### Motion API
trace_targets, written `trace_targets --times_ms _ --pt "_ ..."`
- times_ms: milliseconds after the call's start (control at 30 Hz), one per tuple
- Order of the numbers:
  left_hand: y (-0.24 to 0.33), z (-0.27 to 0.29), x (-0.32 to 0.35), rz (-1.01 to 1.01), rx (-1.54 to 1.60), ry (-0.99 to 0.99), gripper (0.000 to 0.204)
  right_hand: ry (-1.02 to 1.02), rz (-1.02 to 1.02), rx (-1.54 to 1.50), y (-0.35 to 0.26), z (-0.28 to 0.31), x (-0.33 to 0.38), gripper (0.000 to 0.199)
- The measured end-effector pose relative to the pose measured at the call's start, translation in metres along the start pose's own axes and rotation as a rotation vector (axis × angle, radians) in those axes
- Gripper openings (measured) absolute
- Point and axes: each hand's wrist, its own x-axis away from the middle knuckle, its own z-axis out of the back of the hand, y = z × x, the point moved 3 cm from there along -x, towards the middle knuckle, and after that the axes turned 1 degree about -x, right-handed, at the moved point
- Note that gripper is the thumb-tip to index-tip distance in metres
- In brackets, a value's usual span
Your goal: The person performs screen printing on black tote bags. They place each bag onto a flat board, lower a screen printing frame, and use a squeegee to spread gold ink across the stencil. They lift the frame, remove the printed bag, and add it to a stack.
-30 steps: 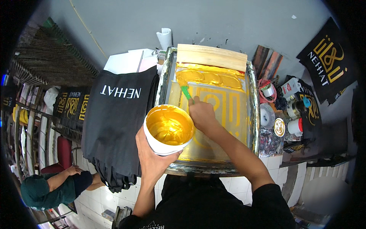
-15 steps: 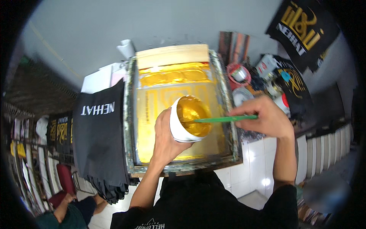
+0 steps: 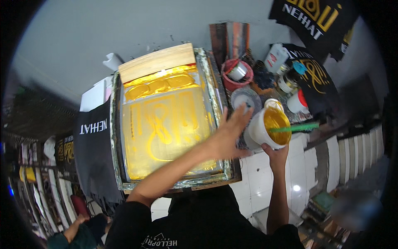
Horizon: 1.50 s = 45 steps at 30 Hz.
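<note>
A white tub (image 3: pixel 258 129) of gold ink tilts at the right, off the frame's side. My right hand (image 3: pixel 277 157) grips it from below, thumb against its near wall. A green stick (image 3: pixel 304 127) leans in the ink with its end past the rim. My left hand (image 3: pixel 230 137) reaches across to the right, fingers apart, between the screen and the tub. Its fingertips overlap a round greyish lid or container (image 3: pixel 243 92); contact is hard to tell. The printing screen (image 3: pixel 174 159) carries thick gold ink at its far end, below a wooden squeegee (image 3: pixel 159 61).
Right of the screen stand a red bucket (image 3: pixel 237 84), a white bottle (image 3: pixel 276 57), a jar (image 3: pixel 289 81) and a red-lidded tub (image 3: pixel 297 102). Black printed fabric (image 3: pixel 93 153) hangs at the left. Another person's arm (image 3: pixel 74 228) shows at lower left.
The tub has passed from my left hand to my right and moved right, off the screen. My right hand has let go of the stick. My left hand is now empty. The view has shifted right.
</note>
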Motion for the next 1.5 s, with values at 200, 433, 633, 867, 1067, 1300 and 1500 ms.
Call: trace_targets --times_ms 200,433,633,867,1067,1300,1500 --pt "-0.242 0.178 -0.009 0.454 -0.548 0.376 0.064 0.215 0.014 0.060 0.108 0.008 -0.015 0.101" --pt "-0.361 0.285 0.047 0.859 -0.906 0.210 0.066 0.240 0.145 0.133 0.141 -0.013 -0.023 0.100" --pt "-0.364 0.295 0.065 0.820 -0.782 0.150 0.059 0.016 0.022 0.444 0.144 0.012 -0.013 0.071" --pt "-0.322 0.306 0.100 0.488 -0.659 0.346 0.042 0.325 -0.108 0.607 -0.010 -0.025 0.028 0.017" --pt "-0.285 0.296 0.142 0.419 -0.605 0.297 0.032 -0.113 1.118 0.900 -0.138 -0.294 -0.126 0.071" --pt "-0.269 0.303 0.151 0.324 -0.503 0.323 0.026 -0.503 0.784 1.244 -0.115 -0.389 -0.197 0.037" --pt "-0.259 0.292 0.164 0.267 -0.507 0.272 0.024 -0.498 0.839 1.199 -0.100 -0.377 -0.172 0.040"
